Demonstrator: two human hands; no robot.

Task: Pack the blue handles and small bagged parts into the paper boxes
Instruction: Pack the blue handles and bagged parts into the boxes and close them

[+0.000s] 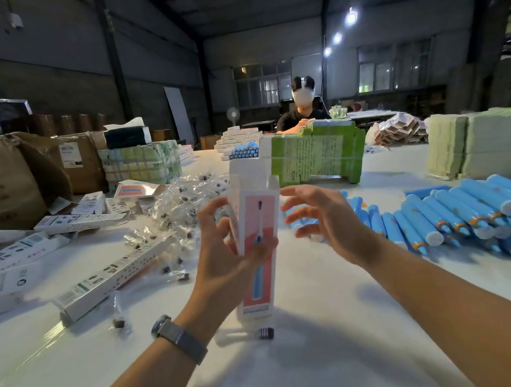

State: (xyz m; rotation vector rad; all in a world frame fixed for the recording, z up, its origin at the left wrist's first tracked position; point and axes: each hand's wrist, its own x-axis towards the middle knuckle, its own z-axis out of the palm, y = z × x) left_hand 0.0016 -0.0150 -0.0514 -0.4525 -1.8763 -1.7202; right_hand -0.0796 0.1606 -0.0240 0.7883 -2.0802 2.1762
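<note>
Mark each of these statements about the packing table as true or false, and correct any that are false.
1. The left hand holds a paper box upright, open flaps at the top. True.
2. The right hand grips a blue handle. False: it is beside the box with fingers spread, holding nothing.
3. The blue handles lie piled on the table to the person's right. True.
4. The small bagged parts are heaped to the person's right, next to the handles. False: the heap lies left of the held box.
5. A watch is on the left wrist. True.
</note>
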